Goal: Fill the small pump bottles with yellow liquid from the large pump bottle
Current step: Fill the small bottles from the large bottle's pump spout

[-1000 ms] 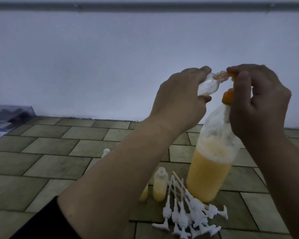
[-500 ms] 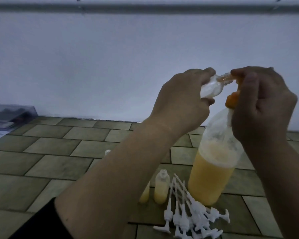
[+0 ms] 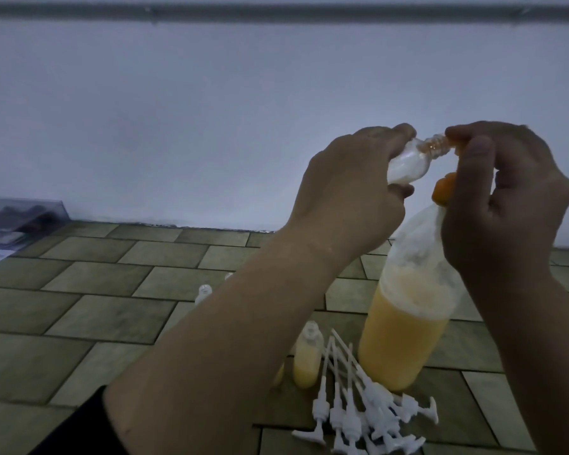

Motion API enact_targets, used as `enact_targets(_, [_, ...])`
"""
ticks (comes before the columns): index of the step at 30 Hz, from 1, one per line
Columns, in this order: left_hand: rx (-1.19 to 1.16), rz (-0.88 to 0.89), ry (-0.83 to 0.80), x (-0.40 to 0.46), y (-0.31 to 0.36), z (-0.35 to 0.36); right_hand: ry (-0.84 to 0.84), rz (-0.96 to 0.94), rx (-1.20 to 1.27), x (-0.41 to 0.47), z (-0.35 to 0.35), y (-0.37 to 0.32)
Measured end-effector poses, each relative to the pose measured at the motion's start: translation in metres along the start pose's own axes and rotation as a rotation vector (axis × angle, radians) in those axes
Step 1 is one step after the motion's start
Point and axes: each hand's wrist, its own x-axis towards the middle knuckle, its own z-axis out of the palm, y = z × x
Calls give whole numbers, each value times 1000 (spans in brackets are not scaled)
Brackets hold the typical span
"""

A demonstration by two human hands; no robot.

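Note:
My left hand (image 3: 345,195) grips a small clear bottle (image 3: 184,160), tilted with its open threaded neck against the orange spout of the large pump bottle (image 3: 404,326). The large bottle stands on the tiled floor, about half full of yellow liquid. My right hand (image 3: 506,198) wraps around its orange pump head (image 3: 442,192) from above. A small bottle (image 3: 306,359) holding yellow liquid stands left of the large one, and another is mostly hidden behind my left forearm.
A heap of white pump tops (image 3: 365,418) with long tubes lies in front of the bottles. Two small clear bottles (image 3: 203,293) peek out behind my left forearm. A dark box (image 3: 17,221) sits at the far left by the white wall.
Both hands and the small bottle stay at the pump spout. The view has shifted slightly; nothing else has moved.

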Motion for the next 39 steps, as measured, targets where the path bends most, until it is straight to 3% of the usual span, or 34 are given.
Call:
enact_targets(31, [-27, -21, 17, 1, -1, 2, 27, -28, -37, -2, 4, 1])
enact_targets(39, [-63, -39, -27, -2, -3, 5, -31, 15, -46, -9, 6, 3])
